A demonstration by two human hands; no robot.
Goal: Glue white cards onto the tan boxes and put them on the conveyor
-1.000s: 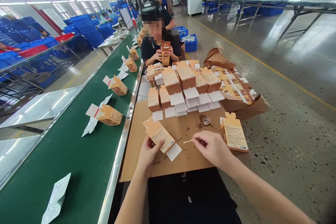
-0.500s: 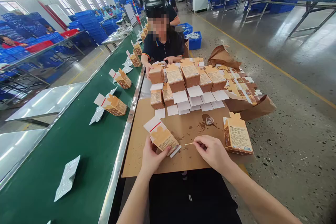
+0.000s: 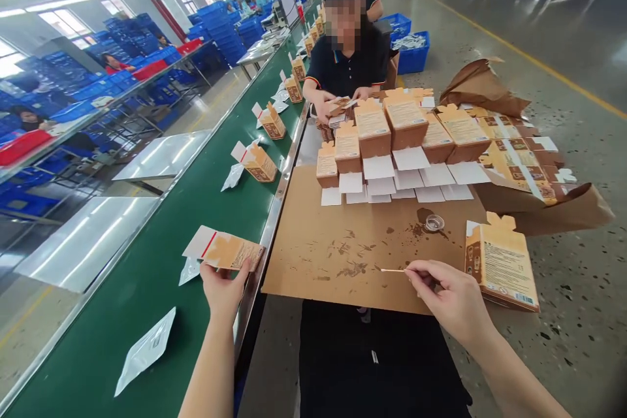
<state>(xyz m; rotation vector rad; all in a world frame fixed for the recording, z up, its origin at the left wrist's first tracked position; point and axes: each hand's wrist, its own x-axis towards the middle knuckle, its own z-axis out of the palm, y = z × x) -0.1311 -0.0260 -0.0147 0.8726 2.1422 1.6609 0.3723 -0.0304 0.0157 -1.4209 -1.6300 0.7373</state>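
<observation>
My left hand (image 3: 224, 287) grips a tan and brown carton (image 3: 232, 249) over the right edge of the green conveyor belt (image 3: 206, 212). The carton's white flap with a red strip points left, partly covering a silver pouch (image 3: 190, 270). Between the thumb and fingers of my right hand (image 3: 448, 294) is a cotton swab (image 3: 392, 270), held above the stained cardboard sheet (image 3: 313, 228). A small clear dish (image 3: 434, 223) sits on the sheet beyond that hand. To its right stands a single carton (image 3: 504, 264) with its top tabs up.
Stacked cartons (image 3: 406, 114) with white flaps stand at the sheet's far side. Across from me a person (image 3: 349, 59) handles cartons. Another silver pouch (image 3: 147, 351) lies on the belt, with cartons and pouches farther along. Brown wrapping paper (image 3: 553, 212) lies at right.
My left hand has carried the carton left, from over the cardboard to the belt. The swab stays in my right hand. The person opposite has let go of a formed carton and holds flat ones.
</observation>
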